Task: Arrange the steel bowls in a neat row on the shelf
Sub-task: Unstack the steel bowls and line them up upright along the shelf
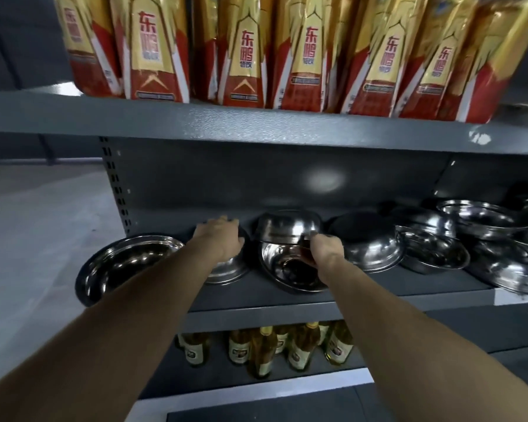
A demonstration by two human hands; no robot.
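Observation:
Several shiny steel bowls stand on the grey middle shelf (pixel 409 295). The leftmost bowl (pixel 119 264) leans over the shelf's left end. My left hand (pixel 221 239) rests with spread fingers on an overturned bowl (pixel 226 271) beside it. My right hand (pixel 323 249) grips the right rim of a tilted bowl (pixel 287 271). Behind that one, another bowl (pixel 288 228) stands tipped up. To the right lies one more bowl (pixel 369 254), then a jumbled heap of bowls (pixel 482 236).
The upper shelf (pixel 256 123) overhangs close above, loaded with red and gold packs (pixel 241 53). Glass bottles (pixel 265 350) stand on the lower shelf. Left of the shelf unit lies pale floor (pixel 37 223).

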